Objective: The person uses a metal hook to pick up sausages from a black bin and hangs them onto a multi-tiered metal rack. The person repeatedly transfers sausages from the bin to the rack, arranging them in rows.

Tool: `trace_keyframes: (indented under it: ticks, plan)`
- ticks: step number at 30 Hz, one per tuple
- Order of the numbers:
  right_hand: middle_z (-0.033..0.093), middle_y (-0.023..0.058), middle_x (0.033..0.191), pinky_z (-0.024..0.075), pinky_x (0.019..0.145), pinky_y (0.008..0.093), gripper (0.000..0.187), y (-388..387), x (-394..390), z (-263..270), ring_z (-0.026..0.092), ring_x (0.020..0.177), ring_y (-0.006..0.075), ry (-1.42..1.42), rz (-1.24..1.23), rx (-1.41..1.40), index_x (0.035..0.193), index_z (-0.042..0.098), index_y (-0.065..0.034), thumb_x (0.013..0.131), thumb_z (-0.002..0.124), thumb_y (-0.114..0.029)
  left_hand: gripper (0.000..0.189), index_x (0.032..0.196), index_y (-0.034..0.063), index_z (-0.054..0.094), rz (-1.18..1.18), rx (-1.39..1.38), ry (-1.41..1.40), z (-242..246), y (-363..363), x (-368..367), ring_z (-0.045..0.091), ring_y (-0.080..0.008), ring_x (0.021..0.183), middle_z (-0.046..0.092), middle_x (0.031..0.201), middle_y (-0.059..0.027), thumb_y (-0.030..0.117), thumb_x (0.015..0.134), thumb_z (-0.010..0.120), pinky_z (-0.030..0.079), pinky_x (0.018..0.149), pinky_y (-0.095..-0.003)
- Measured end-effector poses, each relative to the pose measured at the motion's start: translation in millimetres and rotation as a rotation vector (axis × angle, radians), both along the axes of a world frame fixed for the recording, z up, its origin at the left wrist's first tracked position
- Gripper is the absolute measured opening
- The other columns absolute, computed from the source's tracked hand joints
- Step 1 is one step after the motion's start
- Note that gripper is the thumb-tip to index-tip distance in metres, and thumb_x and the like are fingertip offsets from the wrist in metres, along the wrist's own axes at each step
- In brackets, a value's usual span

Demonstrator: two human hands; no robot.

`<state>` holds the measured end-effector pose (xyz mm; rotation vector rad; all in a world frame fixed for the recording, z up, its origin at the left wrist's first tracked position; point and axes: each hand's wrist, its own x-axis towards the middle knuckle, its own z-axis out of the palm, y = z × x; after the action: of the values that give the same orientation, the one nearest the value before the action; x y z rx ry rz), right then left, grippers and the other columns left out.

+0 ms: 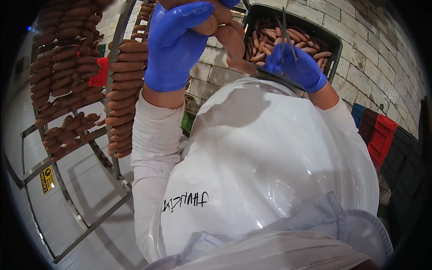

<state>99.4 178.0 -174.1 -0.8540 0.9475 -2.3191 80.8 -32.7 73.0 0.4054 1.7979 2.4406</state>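
Observation:
My left hand (177, 50), in a blue glove, reaches up at the top of the view. Its fingers close around a string of linked sausages (231, 42), part of which dangles to the right of the hand. A blue-gloved right hand, my right hand (297, 67), grips a pair of metal scissors (284, 33) with the blades pointing away from me. Beneath and beyond that hand, a dark plastic crate (335, 50) contains many loose sausages (266, 35). The scissors are apart from the hanging string.
To the left, a metal rack (116, 162) carries rows of hanging sausage links (126, 91). A yellow caution sign (48, 180) is fixed near its lower part. Red (382, 138) and dark green crates (405, 175) stand at right on the tiled floor (371, 44). My white apron (270, 152) fills the centre.

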Motion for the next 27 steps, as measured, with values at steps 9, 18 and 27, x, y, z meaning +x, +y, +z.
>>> trace_keyframes:
  ticks: [9, 18, 27]
  plan:
    - [0.066, 0.0126, 0.115, 0.0466, 0.098, 0.0366, 0.093, -3, 7, 48, 0.062, 0.111, 0.0233, 0.144, 0.288, 0.221, 0.123, 0.066, 0.0031, 0.082, 0.065, -0.080, 0.056, 0.123, 0.0001, 0.053, -0.016, -0.021, 0.085, 0, 8, -8, 0.063, -0.0282, 0.102, 0.062, 0.105, -0.0143, 0.024, 0.074, 0.066, 0.050, 0.097, -0.0443]
    - [0.067, 0.0128, 0.124, 0.0415, 0.110, 0.0392, 0.084, -20, 0, 33, 0.059, 0.123, 0.0243, 0.134, 0.538, 0.071, 0.136, 0.057, 0.0026, 0.086, 0.075, -0.062, 0.021, 0.105, 0.0031, 0.056, 0.099, 0.081, 0.148, 17, 30, 0, 0.060, -0.0230, 0.094, 0.059, 0.095, -0.0094, 0.016, 0.090, 0.062, 0.050, 0.087, -0.0402]
    - [0.062, 0.0120, 0.134, 0.0384, 0.116, 0.0398, 0.085, -43, -4, 29, 0.057, 0.129, 0.0245, 0.061, 0.152, 0.048, 0.145, 0.050, 0.0005, 0.088, 0.075, -0.058, 0.011, 0.092, 0.0045, 0.058, 0.151, 0.056, 0.244, -2, 13, 3, 0.061, -0.0203, 0.090, 0.061, 0.090, -0.0094, 0.014, 0.097, 0.059, 0.051, 0.085, -0.0383]
